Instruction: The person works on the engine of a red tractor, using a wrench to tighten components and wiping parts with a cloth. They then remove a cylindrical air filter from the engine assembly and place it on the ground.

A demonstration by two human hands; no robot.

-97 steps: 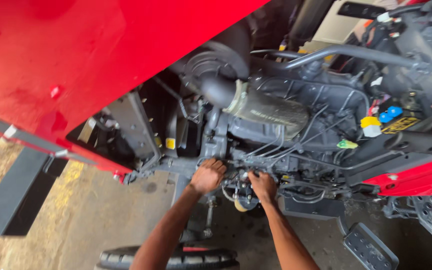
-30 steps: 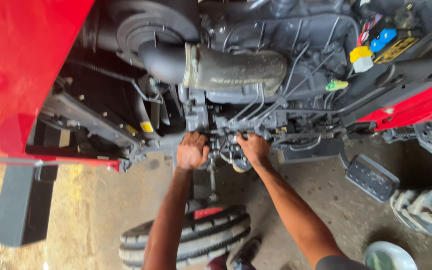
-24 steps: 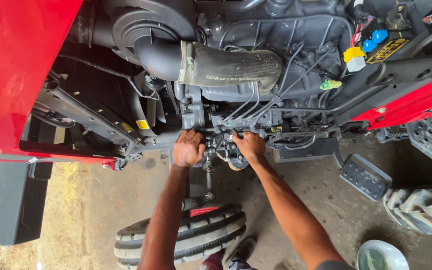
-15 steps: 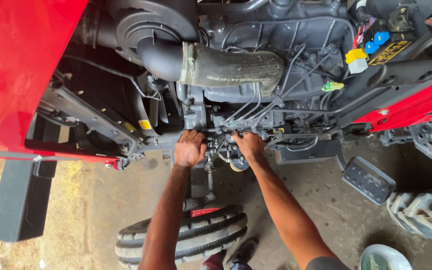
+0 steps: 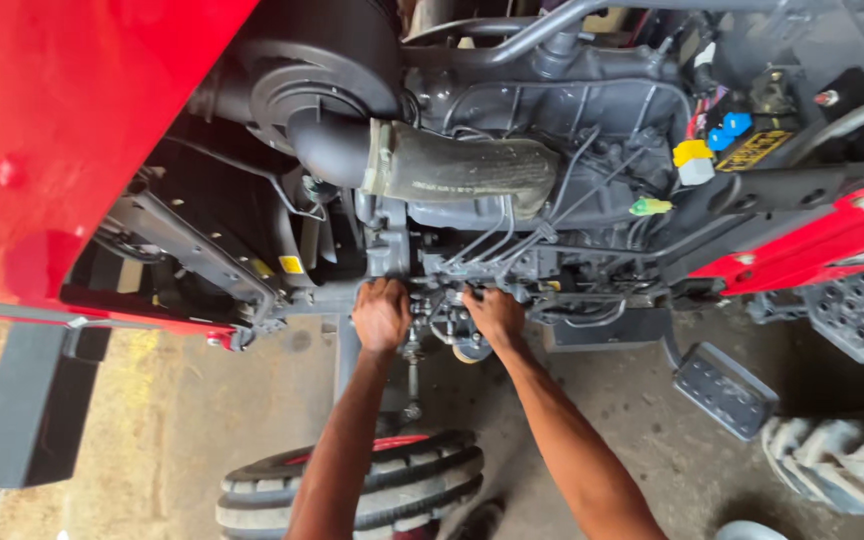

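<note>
I look down at a tractor's dark engine (image 5: 552,130) under a raised red hood (image 5: 62,140). My left hand (image 5: 380,314) is curled against the lower engine block beside a small pump part (image 5: 444,320) with thin metal lines running up from it. My right hand (image 5: 494,314) presses on the same part from the right, fingers tucked into the pipes. What the fingers grip is hidden. A thick grey intake hose (image 5: 462,175) runs across just above both hands.
A ribbed front tyre (image 5: 352,490) lies below my arms on the concrete floor. A grey foot pedal (image 5: 724,388) and studded red footplate (image 5: 857,310) sit at right, with a rear tyre (image 5: 842,470) below. Yellow and blue caps (image 5: 712,145) stand upper right.
My view has drifted slightly; both hands stay at the same spot on the lower engine, the right hand shifting a little among the pipes.
</note>
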